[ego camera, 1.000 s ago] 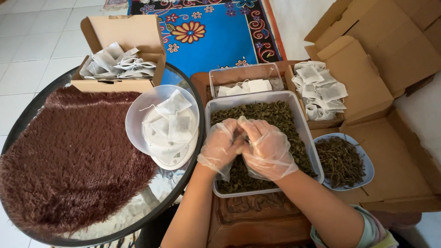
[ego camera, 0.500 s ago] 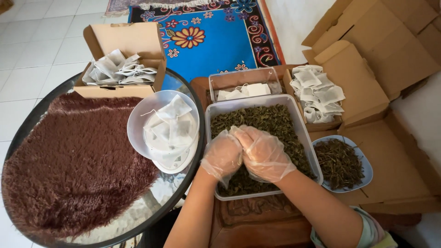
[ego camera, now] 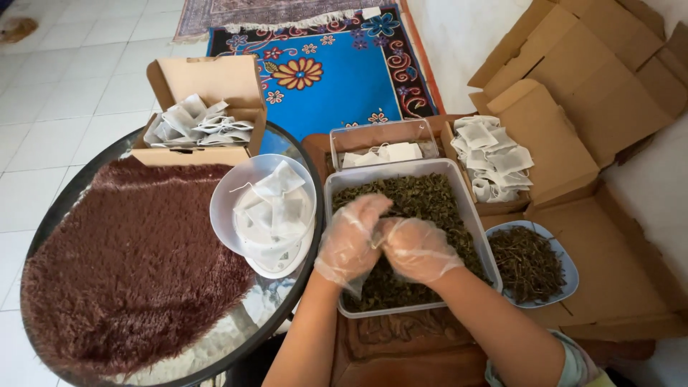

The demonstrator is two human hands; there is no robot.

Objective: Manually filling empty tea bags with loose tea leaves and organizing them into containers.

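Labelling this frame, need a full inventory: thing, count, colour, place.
Clear tub: 1, dark green dried leaves, centre.
Small clear tub: 1, white sachets inside, behind it.
White bowl: 1, holds white sachets, on round table.
Shaggy mat: 1, brown, on round glass table.
Open cardboard box: 1, tan, white sachets inside, table's far edge.
Cardboard boxes: several, tan, right; one holds sachets.
Blue plate: 1, dark dried leaves, right.
Rug: 1, blue, floral, on the floor.
Left hand: clear glove, over tub.
Right hand: clear glove, touching left.
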